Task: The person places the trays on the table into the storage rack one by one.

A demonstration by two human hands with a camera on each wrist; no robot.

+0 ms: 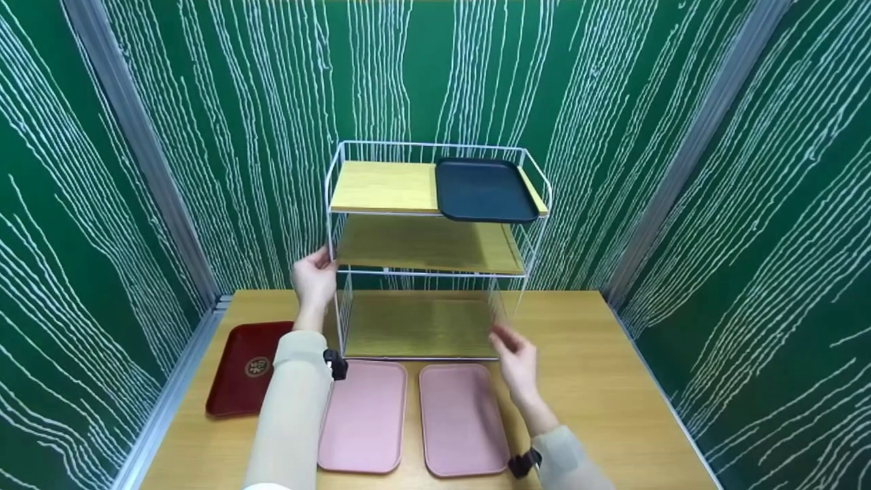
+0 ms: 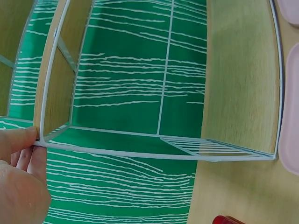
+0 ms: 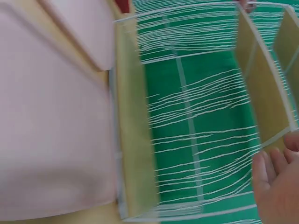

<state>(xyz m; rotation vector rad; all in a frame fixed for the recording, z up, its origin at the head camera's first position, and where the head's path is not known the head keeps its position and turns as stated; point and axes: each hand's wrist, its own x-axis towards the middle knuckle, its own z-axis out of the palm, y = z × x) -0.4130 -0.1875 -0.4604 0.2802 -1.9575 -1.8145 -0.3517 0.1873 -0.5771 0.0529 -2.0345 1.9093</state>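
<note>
A white wire shelf rack [image 1: 456, 275] with wooden boards stands on the table. My left hand [image 1: 315, 279] pinches its left front post at the middle shelf, and the left wrist view shows the thumb and fingers [image 2: 38, 161] at that corner. My right hand [image 1: 516, 355] is in front of the rack's lower right side, fingers loosely bent, holding nothing. In the blurred right wrist view it appears close to the middle shelf [image 3: 261, 84]; contact is unclear. A black tray [image 1: 486, 189] lies on the top shelf, slightly over its front edge.
Two pink trays, a left one [image 1: 364, 418] and a right one [image 1: 464, 420], lie side by side before the rack. A dark red tray [image 1: 235, 367] with a gold emblem lies left, partly behind my sleeve. Green walls with white lines surround the wooden table [image 1: 592, 381].
</note>
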